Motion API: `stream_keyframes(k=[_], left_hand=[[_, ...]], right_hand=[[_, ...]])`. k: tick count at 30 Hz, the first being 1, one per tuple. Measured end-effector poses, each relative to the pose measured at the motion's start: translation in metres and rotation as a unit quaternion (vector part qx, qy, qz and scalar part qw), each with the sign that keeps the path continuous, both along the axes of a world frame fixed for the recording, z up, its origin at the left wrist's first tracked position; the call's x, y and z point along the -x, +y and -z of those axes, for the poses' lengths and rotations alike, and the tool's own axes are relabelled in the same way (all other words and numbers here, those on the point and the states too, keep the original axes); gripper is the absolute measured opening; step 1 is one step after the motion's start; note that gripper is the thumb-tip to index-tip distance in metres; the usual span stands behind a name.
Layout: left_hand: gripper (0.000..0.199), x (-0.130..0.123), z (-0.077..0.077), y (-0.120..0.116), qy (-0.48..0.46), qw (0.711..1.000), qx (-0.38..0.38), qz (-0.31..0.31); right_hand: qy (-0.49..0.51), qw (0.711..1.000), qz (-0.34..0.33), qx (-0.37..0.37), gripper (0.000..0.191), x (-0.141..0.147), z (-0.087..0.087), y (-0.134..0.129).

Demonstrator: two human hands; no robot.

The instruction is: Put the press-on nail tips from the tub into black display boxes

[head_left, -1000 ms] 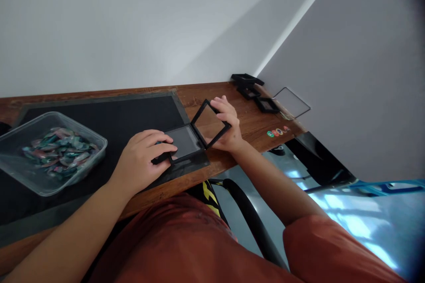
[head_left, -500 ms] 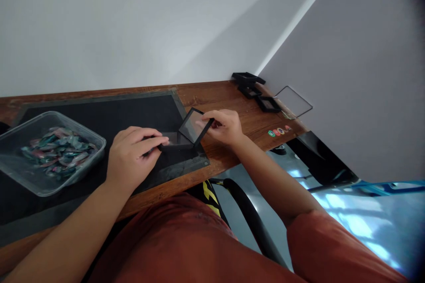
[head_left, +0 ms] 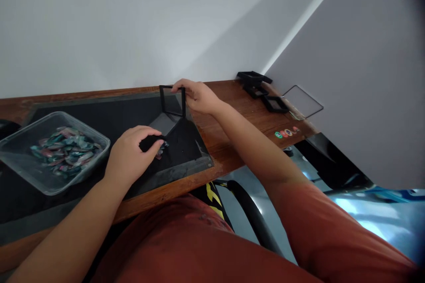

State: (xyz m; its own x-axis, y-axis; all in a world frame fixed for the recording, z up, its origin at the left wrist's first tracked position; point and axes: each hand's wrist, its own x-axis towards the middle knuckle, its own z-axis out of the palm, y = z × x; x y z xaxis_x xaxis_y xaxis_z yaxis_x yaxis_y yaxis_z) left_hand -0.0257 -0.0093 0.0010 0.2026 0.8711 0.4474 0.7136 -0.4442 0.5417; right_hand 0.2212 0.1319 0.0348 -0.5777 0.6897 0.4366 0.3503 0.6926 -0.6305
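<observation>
Moved up and leftward: right hand [head_left: 201, 96], pinching upright lid [head_left: 183, 105] of hinged black display frame [head_left: 163, 123], left of frame centre. Left hand [head_left: 131, 152] grips lower half's near edge.

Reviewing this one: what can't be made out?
Head view: near end of the hinged black frame, covered by the left hand.
Head view: small colourful pieces by that hand, partly covered by it.
Head view: dark object, cut off by the left picture edge.
Head view: detail on the coloured marks, too small.
</observation>
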Motion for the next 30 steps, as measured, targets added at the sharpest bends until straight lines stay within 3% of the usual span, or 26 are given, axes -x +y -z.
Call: stream_keyframes(k=[2,4,7,10,16,20,30], left_hand=[[0.013,0.001,0.000,0.001,0.000,1.000,-0.012,-0.021],[0.017,0.001,-0.002,0.001,-0.004,0.999,-0.010,-0.043],[0.016,0.002,-0.005,0.000,-0.008,0.997,0.055,-0.052],[0.016,0.005,-0.004,-0.003,0.009,0.992,0.118,-0.039],[0.038,0.011,0.001,-0.004,0.097,0.982,0.156,-0.048],[0.035,0.010,-0.001,-0.002,0.134,0.970,0.191,-0.062],[0.028,0.013,0.010,0.001,0.062,0.978,0.184,-0.072]], right_hand=[[0.070,0.993,-0.046,0.079,0.027,0.007,0.006,0.011],[0.136,0.976,-0.051,0.164,0.031,0.010,0.011,0.017],[0.209,0.940,-0.029,0.270,0.035,0.008,0.018,0.019],[0.231,0.916,-0.033,0.325,0.037,0.002,0.024,0.018],[0.287,0.904,-0.053,0.311,0.034,0.003,0.041,0.023],[0.313,0.895,-0.071,0.310,0.031,0.009,0.045,0.022],[0.301,0.905,-0.077,0.291,0.033,0.025,0.039,0.006]])
